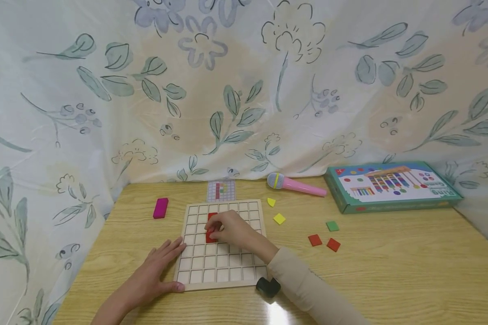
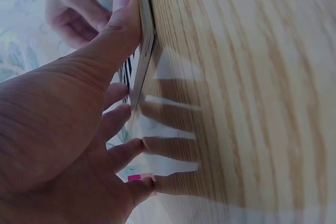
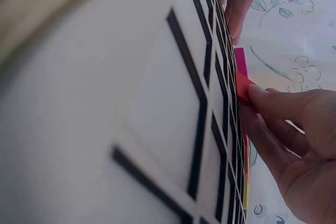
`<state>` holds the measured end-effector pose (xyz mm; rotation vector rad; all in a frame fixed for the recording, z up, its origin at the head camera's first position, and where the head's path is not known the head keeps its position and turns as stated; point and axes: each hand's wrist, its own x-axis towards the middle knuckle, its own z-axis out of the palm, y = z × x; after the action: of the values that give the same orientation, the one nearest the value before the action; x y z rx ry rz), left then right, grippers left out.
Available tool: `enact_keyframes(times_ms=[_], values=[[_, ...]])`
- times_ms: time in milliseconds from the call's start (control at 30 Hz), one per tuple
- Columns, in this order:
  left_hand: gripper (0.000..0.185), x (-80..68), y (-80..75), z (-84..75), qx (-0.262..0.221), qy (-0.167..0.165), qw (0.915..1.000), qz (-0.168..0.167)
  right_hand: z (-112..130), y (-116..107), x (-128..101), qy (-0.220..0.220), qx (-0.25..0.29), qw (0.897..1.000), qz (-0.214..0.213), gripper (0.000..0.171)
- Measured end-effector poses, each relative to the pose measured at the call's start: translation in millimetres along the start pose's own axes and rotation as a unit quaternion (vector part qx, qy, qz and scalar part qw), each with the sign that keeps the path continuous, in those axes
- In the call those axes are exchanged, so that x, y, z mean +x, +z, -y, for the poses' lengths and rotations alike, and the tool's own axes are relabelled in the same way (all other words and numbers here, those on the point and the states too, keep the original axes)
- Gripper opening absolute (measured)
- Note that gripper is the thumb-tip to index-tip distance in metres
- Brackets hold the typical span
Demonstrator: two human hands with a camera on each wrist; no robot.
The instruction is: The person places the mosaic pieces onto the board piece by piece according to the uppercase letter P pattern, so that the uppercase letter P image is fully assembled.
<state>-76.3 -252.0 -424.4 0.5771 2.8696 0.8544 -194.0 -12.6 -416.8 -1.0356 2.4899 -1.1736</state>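
A pale wooden grid board (image 1: 221,271) lies on the table near me. My right hand (image 1: 227,229) is over its upper left part and pinches a red square tile (image 1: 210,235) against the cells; in the right wrist view the red tile (image 3: 242,88) sits at my fingertips (image 3: 262,95). Another red tile (image 1: 212,216) lies in a cell just above. My left hand (image 1: 158,268) rests flat on the table, fingers straight, thumb (image 2: 118,30) pressed against the board's edge (image 2: 146,35).
Loose tiles lie right of the board: two yellow (image 1: 279,219), one green (image 1: 332,226), two red (image 1: 333,244). A magenta block (image 1: 160,208), a pattern card (image 1: 221,190), a pink toy microphone (image 1: 297,184) and a green game box (image 1: 390,186) stand farther back. Floral cloth surrounds the table.
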Motion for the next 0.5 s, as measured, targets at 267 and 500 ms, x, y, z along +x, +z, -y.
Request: enact_keyframes(times_ms=[267,500], values=[[0.092,0.3,-0.2,-0.1,-0.002,0.002,1.0,-0.001,3.8,1.9,-1.2,0.021,-0.005,1.0,-0.002,0.016],[0.092,0.1,0.0,-0.1,-0.006,0.0,1.0,0.0,0.8,0.8,-3.9,0.02,-0.008,1.0,0.001,0.016]])
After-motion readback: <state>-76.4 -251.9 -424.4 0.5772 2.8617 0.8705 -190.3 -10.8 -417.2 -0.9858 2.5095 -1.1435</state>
